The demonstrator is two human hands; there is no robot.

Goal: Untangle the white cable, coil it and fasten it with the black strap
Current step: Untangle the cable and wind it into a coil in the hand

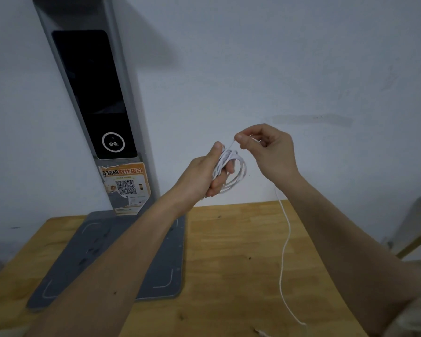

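Observation:
Both hands are raised above the table in front of the wall. My left hand [206, 173] grips a bundle of white cable [236, 171] wound in several loops around its fingers. Just to the right and a little higher, my right hand [265, 148] pinches a strand of the same cable between thumb and forefinger. From under the right hand a loose tail of the cable [285, 246] hangs down to the table and trails toward the near edge. No black strap shows in view.
A wooden table [229, 251] fills the lower half. On its left stands a grey machine [100, 98] with a dark screen, a sticker with a QR code, and a flat grey base plate [107, 254]. A white wall rises close behind.

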